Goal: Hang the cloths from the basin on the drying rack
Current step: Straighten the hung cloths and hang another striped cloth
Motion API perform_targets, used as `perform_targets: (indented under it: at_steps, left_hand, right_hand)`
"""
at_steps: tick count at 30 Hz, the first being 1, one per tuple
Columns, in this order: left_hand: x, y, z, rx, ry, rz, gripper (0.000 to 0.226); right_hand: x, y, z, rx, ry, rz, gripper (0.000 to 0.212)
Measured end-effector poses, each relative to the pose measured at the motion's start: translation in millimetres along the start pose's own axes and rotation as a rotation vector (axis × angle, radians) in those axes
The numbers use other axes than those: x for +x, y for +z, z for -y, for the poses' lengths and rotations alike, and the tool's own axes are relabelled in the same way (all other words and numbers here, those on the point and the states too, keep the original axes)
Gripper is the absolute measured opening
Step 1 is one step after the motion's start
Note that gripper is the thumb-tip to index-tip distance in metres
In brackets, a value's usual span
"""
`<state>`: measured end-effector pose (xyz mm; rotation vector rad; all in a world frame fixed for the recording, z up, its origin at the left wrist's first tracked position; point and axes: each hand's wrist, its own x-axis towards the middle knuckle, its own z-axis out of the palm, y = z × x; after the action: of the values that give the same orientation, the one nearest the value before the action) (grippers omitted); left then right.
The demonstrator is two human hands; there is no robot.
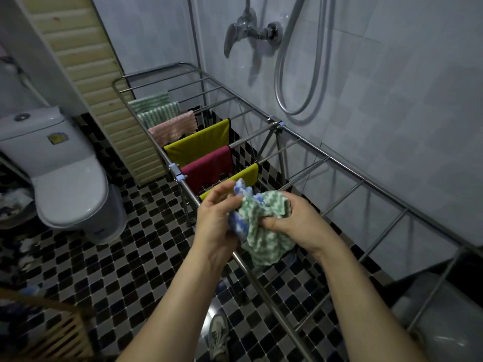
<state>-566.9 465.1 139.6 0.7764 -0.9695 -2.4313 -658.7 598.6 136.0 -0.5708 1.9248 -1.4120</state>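
bathroom, cloths in hand over a half-filled drying rack

item 1: wicker basket (pixel 52 330), lower left corner, only partly in view.
item 2: toilet (pixel 68 184), white, lid down, standing on the black, grey and white checked floor (pixel 136 257).
item 3: slatted panel (pixel 86 74), pale wood, leaning just behind the rack's far end.
item 4: drying rack (pixel 339 162), steel, running along the tiled wall. hung over its bars, far to near: two green-and-white cloths (pixel 150 100), a pink cloth (pixel 173 126), a yellow cloth (pixel 201 145), a maroon cloth (pixel 209 168) and a second yellow cloth (pixel 248 172). the nearer bars are bare.
item 5: left hand (pixel 217 218), fingers and thumb curled round a blue-and-white cloth (pixel 241 190).
item 6: green-and-white cloth (pixel 264 236), crumpled, bunched against the blue one (the two tangle together) and held above the rack's near rail.
item 7: right hand (pixel 295 223), fingers closed on the green-and-white cloth, thumb pressed into its folds.
item 8: shoe (pixel 218 333), grey, on the floor below the arms.
item 9: shower tap (pixel 251 32), chrome, on the wall, with a looping hose (pixel 300 74) beside it.
item 10: pale grey container (pixel 439 322), under the rack at lower right; its kind cannot be told.
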Motion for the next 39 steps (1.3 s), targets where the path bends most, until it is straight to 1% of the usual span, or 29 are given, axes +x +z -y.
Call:
perform_targets:
  at_steps: [3,5,6,8,9,11,12,14,16,17,19,21,22,24,26,29,31,32,34,35,37,39]
  left_hand:
    - [4,-4,-2,0.03,0.063,-0.073,0.049]
    - [6,-5,-5,0.056,0.094,-0.122,0.059]
    - [8,-5,-5,0.063,0.08,-0.12,0.062]
    - [8,-4,-3,0.065,0.0,-0.068,0.062]
    - [6,-3,-3,0.085,-0.049,-0.032,0.058]
    - [5,-3,-2,0.173,-0.11,0.022,0.042]
    - [5,-5,-3,0.21,-0.107,0.017,0.033]
    - [7,-12,-4,0.288,-0.063,-0.052,0.019]
    - [9,-16,-4,0.447,0.003,-0.122,0.013]
    - [9,-16,-5,0.53,0.042,-0.129,0.01]
    - [5,-10,-6,0.662,0.12,-0.087,0.006]
    - [3,-2,-7,0.775,0.213,-0.025,0.005]
    - [2,3,-8,0.816,0.257,0.009,0.005]
    - [3,11,-11,0.87,0.316,0.084,0.008]
    - [6,17,-14,0.922,0.309,0.177,0.016]
    - [11,23,-16,0.971,0.299,0.298,0.02]
    - [13,28,-17,0.959,0.318,0.36,0.018]
    - [14,30,-17,0.949,0.328,0.388,0.018]
    - [16,33,-18,0.987,0.381,0.418,0.016]
    - [18,34,-18,1.05,0.431,0.422,0.016]
    - [20,32,-20,1.246,0.569,0.43,0.016]
    - [21,30,-24,1.49,0.689,0.397,0.015]
  right_hand:
    - [-1,-7,-3,0.023,-0.007,-0.041,0.029]
    - [-2,-12,-6,0.031,-0.008,-0.07,0.022]
    - [-2,-14,-7,0.05,-0.011,-0.076,0.019]
    - [-2,-16,-10,0.123,-0.004,-0.075,0.016]
    - [-2,-17,-12,0.166,0.007,-0.075,0.017]
    - [-2,-19,-15,0.247,0.031,-0.084,0.018]
    - [-3,-21,-16,0.288,0.04,-0.097,0.018]
    - [-4,-27,-19,0.331,0.069,-0.16,0.016]
    - [-5,-36,-20,0.224,0.098,-0.253,0.022]
    - [-6,-39,-20,0.107,0.102,-0.303,0.027]
    - [-7,-44,-15,-0.154,0.078,-0.372,0.039]
    - [-7,-44,-9,-0.367,-0.009,-0.347,0.059]
    - [-6,-43,-7,-0.43,-0.049,-0.305,0.06]
    - [-1,-39,-4,-0.475,-0.068,-0.223,0.049]
    - [-1,-35,3,-0.409,-0.047,-0.168,0.042]
    - [-1,-34,12,-0.242,-0.12,-0.022,0.025]
    - [-3,-35,16,-0.201,-0.145,0.096,0.029]
    - [-2,-35,17,-0.212,-0.152,0.12,0.031]
    - [0,-32,19,-0.227,-0.165,0.095,0.027]
    - [1,-31,19,-0.238,-0.175,0.072,0.025]
    - [4,-30,19,-0.331,-0.165,0.04,0.022]
    - [6,-34,20,-0.515,-0.13,0.0,0.02]
